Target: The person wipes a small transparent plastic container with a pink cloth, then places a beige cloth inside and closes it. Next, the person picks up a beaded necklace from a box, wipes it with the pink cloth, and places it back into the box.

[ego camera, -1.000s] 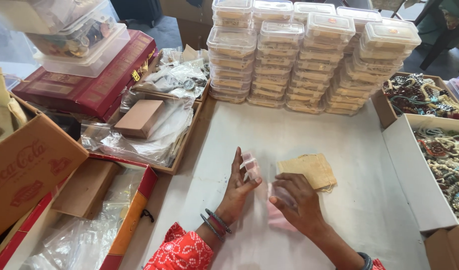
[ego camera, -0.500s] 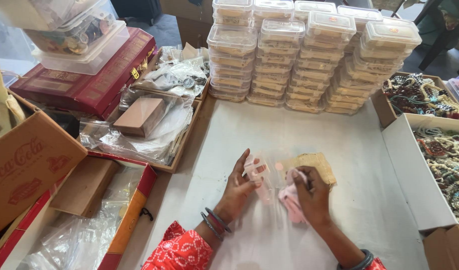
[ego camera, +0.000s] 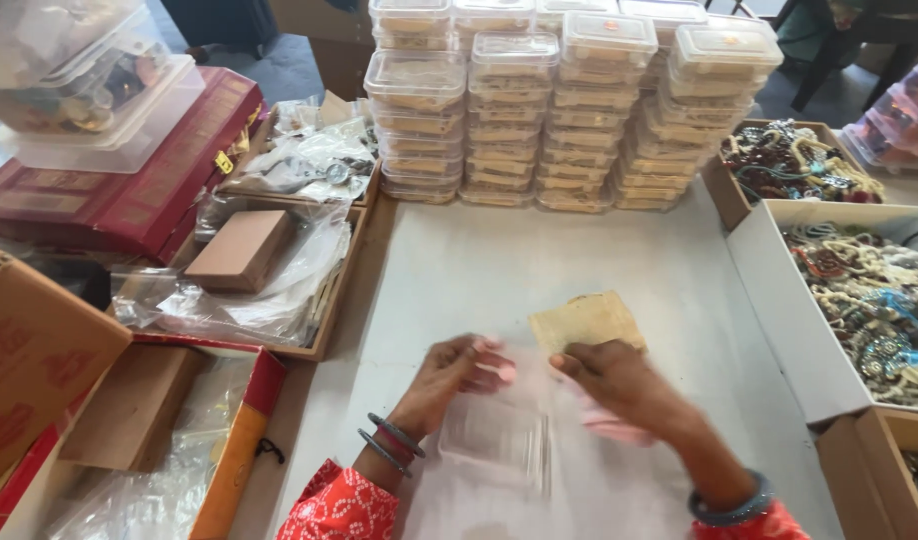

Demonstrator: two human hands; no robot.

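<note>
1. Two hands, lower centre: my left hand (ego camera: pixel 449 372) and right hand (ego camera: pixel 619 385), fingers curled, pinch a clear plastic bag (ego camera: pixel 499 440).
2. Bag's long axis vertical in frame, mouth pointing up; glossy, flimsy, rectangular.
3. Tan fabric pouch (ego camera: pixel 584 320) flat, just above right hand.

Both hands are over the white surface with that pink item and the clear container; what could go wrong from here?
The clear container lies close under the left hand and right hand; a wrist could nudge it. The pink item is mostly hidden and blurred under the right hand, so the hold may be loose. The tan pouch touches the right fingers and could get dragged along.
</note>
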